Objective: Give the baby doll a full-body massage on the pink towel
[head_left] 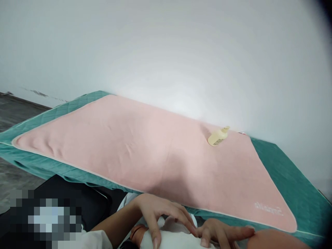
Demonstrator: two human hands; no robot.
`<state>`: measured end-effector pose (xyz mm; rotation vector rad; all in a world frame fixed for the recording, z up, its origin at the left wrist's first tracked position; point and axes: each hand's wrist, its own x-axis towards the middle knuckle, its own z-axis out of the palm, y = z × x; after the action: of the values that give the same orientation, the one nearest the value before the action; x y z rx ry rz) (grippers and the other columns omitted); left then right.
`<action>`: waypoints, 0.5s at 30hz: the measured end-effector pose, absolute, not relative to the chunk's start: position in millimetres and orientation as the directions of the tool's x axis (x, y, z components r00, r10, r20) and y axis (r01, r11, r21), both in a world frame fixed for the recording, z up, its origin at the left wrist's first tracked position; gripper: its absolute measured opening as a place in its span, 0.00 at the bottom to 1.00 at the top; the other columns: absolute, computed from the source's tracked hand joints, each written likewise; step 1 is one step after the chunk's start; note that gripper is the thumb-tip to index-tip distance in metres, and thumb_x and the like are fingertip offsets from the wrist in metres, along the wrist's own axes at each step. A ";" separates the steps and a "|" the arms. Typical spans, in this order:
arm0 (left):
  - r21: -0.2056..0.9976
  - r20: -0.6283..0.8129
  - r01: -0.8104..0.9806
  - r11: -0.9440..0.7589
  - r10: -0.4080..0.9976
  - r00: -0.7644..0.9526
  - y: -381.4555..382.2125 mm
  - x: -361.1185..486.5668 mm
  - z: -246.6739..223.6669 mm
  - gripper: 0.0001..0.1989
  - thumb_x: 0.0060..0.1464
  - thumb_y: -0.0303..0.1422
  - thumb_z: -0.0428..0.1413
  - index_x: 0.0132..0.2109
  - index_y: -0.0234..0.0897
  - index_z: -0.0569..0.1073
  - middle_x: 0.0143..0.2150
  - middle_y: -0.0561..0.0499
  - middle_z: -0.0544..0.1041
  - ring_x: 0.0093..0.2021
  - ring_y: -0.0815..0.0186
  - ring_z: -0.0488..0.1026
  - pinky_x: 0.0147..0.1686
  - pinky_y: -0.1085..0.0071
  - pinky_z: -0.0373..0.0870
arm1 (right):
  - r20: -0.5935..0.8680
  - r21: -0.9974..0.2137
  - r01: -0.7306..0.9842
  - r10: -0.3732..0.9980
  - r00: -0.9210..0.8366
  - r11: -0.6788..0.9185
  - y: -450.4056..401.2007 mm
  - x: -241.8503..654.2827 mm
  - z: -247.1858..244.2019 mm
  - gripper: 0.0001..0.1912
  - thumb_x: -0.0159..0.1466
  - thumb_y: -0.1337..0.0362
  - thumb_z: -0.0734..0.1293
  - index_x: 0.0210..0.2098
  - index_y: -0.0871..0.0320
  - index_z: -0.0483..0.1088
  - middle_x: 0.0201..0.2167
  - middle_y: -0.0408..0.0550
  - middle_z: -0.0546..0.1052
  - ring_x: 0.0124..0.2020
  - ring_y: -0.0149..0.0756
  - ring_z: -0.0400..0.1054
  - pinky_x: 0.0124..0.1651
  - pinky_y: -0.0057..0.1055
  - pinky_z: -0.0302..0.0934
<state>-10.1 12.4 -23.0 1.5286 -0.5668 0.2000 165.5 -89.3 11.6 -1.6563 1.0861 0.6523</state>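
At the bottom edge my left hand (166,211) arches over a white cloth-like covering (173,238), its thumb pressed on it and its fingers spread. My right hand (220,232) lies close beside it, fingertips on the same white covering. Its index finger stretches to the right, up to a smooth orange-brown rounded form (277,240). A smaller orange-brown part (138,232) shows to the left of the white covering. These parts look like a doll in white, but the frame cuts most of it off.
In front of me is a pink mat (145,138) on a green quilted cover (287,180), against a white wall (166,52). A pale yellow bottle (215,138) with a nozzle lies toward the mat's back right. A black chair (70,197) stands at lower left, beside a pixelated patch.
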 end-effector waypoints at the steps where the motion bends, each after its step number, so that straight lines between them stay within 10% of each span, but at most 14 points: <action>1: 0.888 0.457 -0.457 0.053 -0.224 0.861 12.4 -10.0 -22.9 0.52 0.36 0.52 0.68 0.65 0.28 0.66 0.61 0.35 0.70 0.62 0.46 0.66 0.60 0.62 0.61 | -0.826 -0.452 -0.889 -0.343 0.447 -0.068 -90.4 165.9 9.7 0.66 0.32 0.31 0.31 0.69 0.43 0.42 0.11 0.33 0.10 0.03 0.65 0.44 0.25 0.56 0.63; 6: 0.897 0.437 -0.439 0.045 -0.235 0.868 12.6 -9.5 -17.4 0.53 0.35 0.54 0.68 0.64 0.28 0.66 0.61 0.35 0.70 0.63 0.46 0.65 0.60 0.63 0.61 | -0.842 -0.469 -0.848 -0.164 0.513 -0.245 -103.8 174.4 -21.1 0.71 0.25 0.29 0.43 0.69 0.40 0.39 0.03 0.30 0.22 0.04 0.63 0.52 0.24 0.55 0.64; 15: 0.966 0.196 -0.220 -0.138 -0.167 0.966 15.9 -12.2 3.2 0.39 0.46 0.60 0.57 0.54 0.34 0.77 0.53 0.42 0.77 0.55 0.53 0.74 0.48 0.70 0.71 | -0.893 -0.420 -0.801 0.037 0.449 -0.427 -106.4 177.5 -34.2 0.64 0.22 0.29 0.40 0.57 0.29 0.66 0.06 0.32 0.13 0.01 0.55 0.37 0.18 0.52 0.59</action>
<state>-12.2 15.9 3.2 1.7171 -0.2925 0.0464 177.5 -106.4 -34.2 -1.7535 0.6572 1.1104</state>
